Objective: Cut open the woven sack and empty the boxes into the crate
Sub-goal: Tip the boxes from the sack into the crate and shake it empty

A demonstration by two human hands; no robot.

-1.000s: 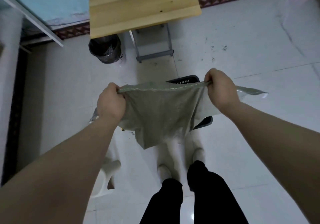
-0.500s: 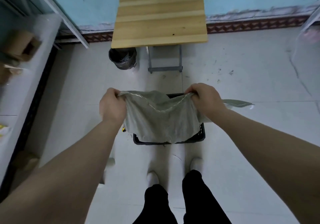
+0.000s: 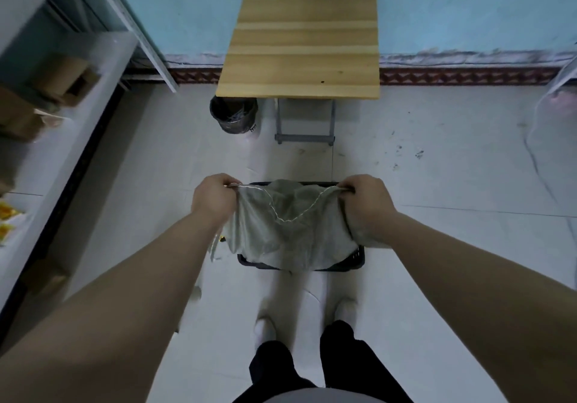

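A limp grey woven sack (image 3: 282, 231) with a stitched seam along its upper edge hangs between my two hands. My left hand (image 3: 214, 196) grips its left corner and my right hand (image 3: 368, 206) grips its right corner, both fists closed on the fabric. The sack sags in the middle and drapes over a black plastic crate (image 3: 354, 262) on the floor in front of my feet. Only the crate's near rim and a strip of its far rim show. The inside of the crate is hidden, and no boxes are visible there.
A small wooden folding table (image 3: 301, 46) stands against the blue wall ahead, with a black bin (image 3: 233, 115) at its left. White shelving (image 3: 62, 140) with cardboard boxes (image 3: 67, 81) runs along the left. Pale tiled floor (image 3: 437, 184) lies to the right.
My hands have come lower and closer together, so the taut seam now sags in a V. The sack has dropped onto the crate, and my view has tilted up toward the wall.
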